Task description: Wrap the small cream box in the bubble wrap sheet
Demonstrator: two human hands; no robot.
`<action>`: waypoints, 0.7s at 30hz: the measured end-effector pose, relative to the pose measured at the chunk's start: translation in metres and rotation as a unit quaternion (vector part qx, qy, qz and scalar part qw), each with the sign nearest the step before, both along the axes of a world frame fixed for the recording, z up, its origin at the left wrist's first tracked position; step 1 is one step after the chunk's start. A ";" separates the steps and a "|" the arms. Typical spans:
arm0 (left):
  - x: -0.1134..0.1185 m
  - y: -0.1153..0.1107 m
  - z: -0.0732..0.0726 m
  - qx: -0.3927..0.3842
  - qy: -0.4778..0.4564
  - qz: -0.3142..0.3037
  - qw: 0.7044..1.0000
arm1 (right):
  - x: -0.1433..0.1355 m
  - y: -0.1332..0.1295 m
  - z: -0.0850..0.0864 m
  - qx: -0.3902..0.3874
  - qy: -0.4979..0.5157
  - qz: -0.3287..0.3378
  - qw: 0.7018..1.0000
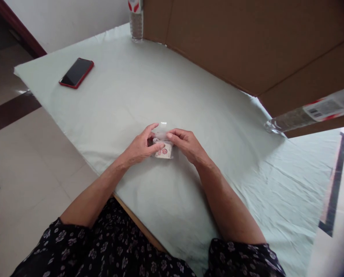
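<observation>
A small cream packet with a red print (163, 151) lies in a clear plastic bag (161, 134) on the pale green cloth, in the middle of the head view. My left hand (144, 146) is at the bag's left side, its thumb resting over the packet and its forefinger stretched toward the bag's upper end. From the right, my right hand (186, 143) pinches the plastic between thumb and forefinger. The bag's upper end stands up a little between both hands. What the packet contains is hidden.
A phone in a red case (77, 73) lies at the far left of the cloth-covered table (116, 88). A large brown cardboard panel (218, 42) stands at the back, with a clear bottle (136, 23) at its left end and another bottle (307, 115) at its right.
</observation>
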State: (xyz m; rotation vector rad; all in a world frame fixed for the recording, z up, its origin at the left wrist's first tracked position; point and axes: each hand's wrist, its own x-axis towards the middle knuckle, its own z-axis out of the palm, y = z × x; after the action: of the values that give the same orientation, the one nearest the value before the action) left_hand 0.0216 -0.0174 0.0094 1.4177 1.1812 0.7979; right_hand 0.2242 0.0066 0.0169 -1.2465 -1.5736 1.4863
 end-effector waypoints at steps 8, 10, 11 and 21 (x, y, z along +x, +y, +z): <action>0.003 0.000 -0.001 -0.006 -0.023 0.013 1.000 | 0.003 -0.015 -0.004 0.029 -0.025 0.000 0.999; 0.002 -0.001 0.000 -0.003 -0.010 0.005 1.000 | 0.001 -0.017 -0.007 0.019 -0.012 -0.010 1.000; 0.002 -0.002 0.001 -0.003 -0.004 -0.001 1.000 | 0.000 -0.017 -0.008 0.013 -0.007 -0.012 1.000; 0.002 -0.002 0.006 -0.036 -0.011 -0.006 0.999 | 0.000 -0.013 -0.010 0.015 0.013 -0.044 0.999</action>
State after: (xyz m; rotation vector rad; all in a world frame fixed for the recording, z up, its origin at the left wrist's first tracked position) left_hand 0.0233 -0.0193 0.0158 1.3533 1.1723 0.7530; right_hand 0.2244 -0.0064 0.0071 -1.2585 -1.4998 1.4146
